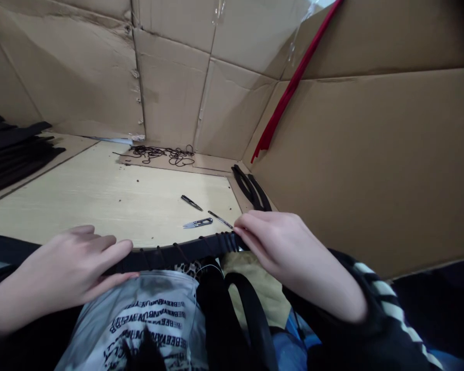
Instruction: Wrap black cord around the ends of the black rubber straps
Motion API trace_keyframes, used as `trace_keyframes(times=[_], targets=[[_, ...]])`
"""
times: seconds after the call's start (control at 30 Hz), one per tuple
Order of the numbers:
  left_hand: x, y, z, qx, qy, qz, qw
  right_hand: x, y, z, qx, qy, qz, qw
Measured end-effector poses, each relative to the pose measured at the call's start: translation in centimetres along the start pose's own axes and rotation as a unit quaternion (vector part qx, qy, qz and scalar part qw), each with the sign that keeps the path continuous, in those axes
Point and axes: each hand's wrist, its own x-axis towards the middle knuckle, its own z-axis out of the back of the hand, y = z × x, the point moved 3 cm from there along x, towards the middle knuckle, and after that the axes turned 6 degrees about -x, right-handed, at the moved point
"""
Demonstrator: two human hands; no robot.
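A long black strap [191, 250] runs across in front of me, at the near edge of the table, with thin dark cord wound round it. The turns of cord [225, 240] lie close together near my right hand and wider apart toward the left. My left hand [87, 263] is closed over the strap, thumb below and fingers above. At the right my right hand [280, 242] pinches the strap beside the tight turns; its fingertips partly hide what they hold. Beyond the strap lie thread snips [198, 223], a dark pointed tool [192, 202] and a thin metal strip [220, 220].
Cardboard walls [371, 154] enclose the pale tabletop [81, 190]. Black strips [15, 149] are piled at the left. Tangled dark cord [158, 153] lies at the back. Black straps [251, 188] rest at the right, and a red ribbon [294, 87] hangs above. More black straps [251, 314] hang near my lap.
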Motion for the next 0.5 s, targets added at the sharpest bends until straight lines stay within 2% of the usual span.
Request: trace_keyframes(times=[0.13, 0.27, 0.43, 0.5], targets=[[-0.1, -0.6, 0.1, 0.012, -0.011, -0.001, 1.0, -0.9, 0.6, 0.2, -0.044, -0.036, -0.013, 0.998], [0.1, -0.5, 0.2, 0.019, -0.019, 0.002, 1.0, -1.1, 0.8, 0.3, -0.025, -0.067, -0.006, 0.997], [-0.8, 0.0, -0.2, 0.039, -0.032, 0.03, 0.998, -2.6, 1.9, 0.0, -0.002, -0.174, -0.032, 0.984], [-1.5, 0.4, -0.5, -0.019, -0.035, 0.065, 0.997, -3.5, 2.2, -0.2, 0.033, -0.212, -0.051, 0.975]])
